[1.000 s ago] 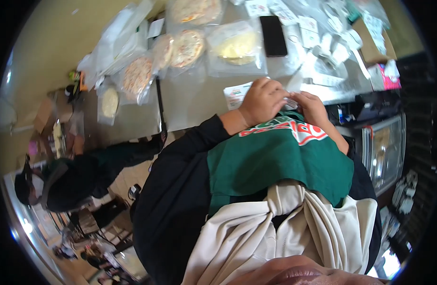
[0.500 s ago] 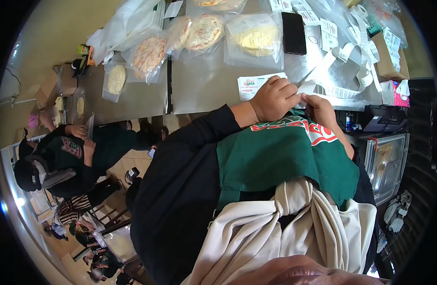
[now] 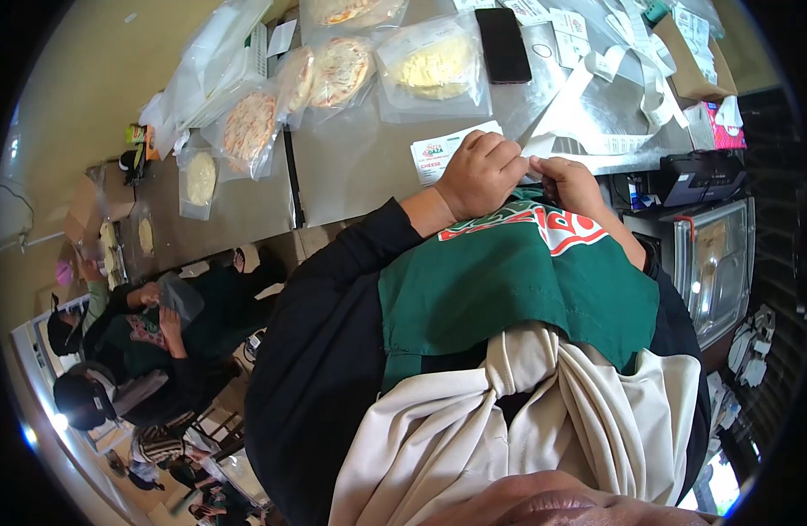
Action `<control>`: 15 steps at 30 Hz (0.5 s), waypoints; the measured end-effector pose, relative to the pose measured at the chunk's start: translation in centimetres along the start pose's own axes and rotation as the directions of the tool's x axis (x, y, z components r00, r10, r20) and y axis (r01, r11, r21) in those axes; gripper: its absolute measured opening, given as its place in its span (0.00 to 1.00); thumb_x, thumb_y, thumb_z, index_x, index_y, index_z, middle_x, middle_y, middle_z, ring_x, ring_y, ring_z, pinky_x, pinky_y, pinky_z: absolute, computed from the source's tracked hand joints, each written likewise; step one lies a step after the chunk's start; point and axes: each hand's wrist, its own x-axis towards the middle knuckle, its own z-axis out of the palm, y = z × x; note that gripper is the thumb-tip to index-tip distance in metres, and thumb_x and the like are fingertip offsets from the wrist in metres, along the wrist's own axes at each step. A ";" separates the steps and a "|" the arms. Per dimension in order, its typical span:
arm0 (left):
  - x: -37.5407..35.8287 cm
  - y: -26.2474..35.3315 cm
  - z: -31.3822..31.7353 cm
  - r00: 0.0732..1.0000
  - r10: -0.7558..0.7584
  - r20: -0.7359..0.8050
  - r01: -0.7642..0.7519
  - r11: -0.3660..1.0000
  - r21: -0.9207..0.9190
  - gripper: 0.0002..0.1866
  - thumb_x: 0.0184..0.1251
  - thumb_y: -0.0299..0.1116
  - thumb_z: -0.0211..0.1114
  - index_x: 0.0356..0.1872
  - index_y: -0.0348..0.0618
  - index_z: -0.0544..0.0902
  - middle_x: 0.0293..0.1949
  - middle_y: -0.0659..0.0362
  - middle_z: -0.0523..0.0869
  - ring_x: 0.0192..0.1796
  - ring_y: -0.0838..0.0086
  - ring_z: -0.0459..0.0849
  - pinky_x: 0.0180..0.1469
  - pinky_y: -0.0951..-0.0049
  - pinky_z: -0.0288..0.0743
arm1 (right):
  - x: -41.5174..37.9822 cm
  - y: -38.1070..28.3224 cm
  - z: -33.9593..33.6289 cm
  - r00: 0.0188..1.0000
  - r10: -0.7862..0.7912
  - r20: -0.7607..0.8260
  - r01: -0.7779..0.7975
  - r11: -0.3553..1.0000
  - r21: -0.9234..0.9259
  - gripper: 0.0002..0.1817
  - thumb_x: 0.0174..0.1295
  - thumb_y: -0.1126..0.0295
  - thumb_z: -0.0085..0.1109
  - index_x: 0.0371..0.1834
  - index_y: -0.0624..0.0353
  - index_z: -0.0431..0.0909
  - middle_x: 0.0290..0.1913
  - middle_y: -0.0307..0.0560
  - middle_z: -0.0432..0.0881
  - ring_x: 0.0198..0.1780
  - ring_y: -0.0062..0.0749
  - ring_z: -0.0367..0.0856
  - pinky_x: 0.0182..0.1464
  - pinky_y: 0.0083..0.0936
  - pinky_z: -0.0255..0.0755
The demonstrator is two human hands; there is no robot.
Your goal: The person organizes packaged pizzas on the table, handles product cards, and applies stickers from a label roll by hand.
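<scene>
1 label strip (image 3: 568, 103) reaches between left hand (image 3: 482, 175) and right hand (image 3: 573, 186).

1. I wear the single camera on my head, so it looks from above and behind my left grip (image 3: 482, 175) and right grip (image 3: 572, 186), forward and steeply down.
2. It sits very close to me: part of my face (image 3: 544, 510) fills the bottom edge, with my scarf (image 3: 526, 412) and apron (image 3: 509, 285) between it and my grips.
3. Both my grips fall above the frame's middle, at a closer range than the counter (image 3: 360, 153) beyond them.
4. The lens is very wide, bending the edges inside a dark rim, and takes in the room well to the left of my grips, where people (image 3: 141, 351) appear tipped sideways.
</scene>
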 end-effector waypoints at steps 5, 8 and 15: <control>0.0 0.1 0.4 1.000 -0.013 0.013 0.013 1.000 -0.022 0.10 0.46 0.30 0.67 0.32 0.44 0.79 0.36 0.60 0.77 0.43 0.65 0.74 0.47 0.65 0.68 | -0.3 0.1 0.0 0.999 -0.024 0.029 0.024 0.999 0.026 0.11 0.55 0.65 0.60 0.23 0.61 0.78 0.19 0.34 0.70 0.21 0.17 0.62 0.24 0.18 0.54; 0.4 0.6 0.1 0.997 -0.075 0.005 0.075 0.995 -0.071 0.12 0.46 0.31 0.68 0.35 0.46 0.79 0.37 0.60 0.78 0.43 0.64 0.74 0.47 0.64 0.68 | -0.3 0.2 -0.5 0.999 -0.042 0.035 0.043 0.999 -0.029 0.12 0.57 0.64 0.60 0.28 0.63 0.81 0.21 0.34 0.72 0.22 0.17 0.63 0.25 0.17 0.55; 0.2 0.5 0.5 1.000 -0.002 -0.006 0.001 0.998 -0.058 0.12 0.43 0.30 0.70 0.32 0.46 0.80 0.36 0.61 0.78 0.41 0.66 0.75 0.46 0.64 0.68 | -0.4 0.2 -0.6 0.998 -0.023 0.051 0.023 1.000 0.013 0.12 0.58 0.65 0.59 0.29 0.65 0.80 0.20 0.33 0.71 0.22 0.16 0.61 0.25 0.16 0.54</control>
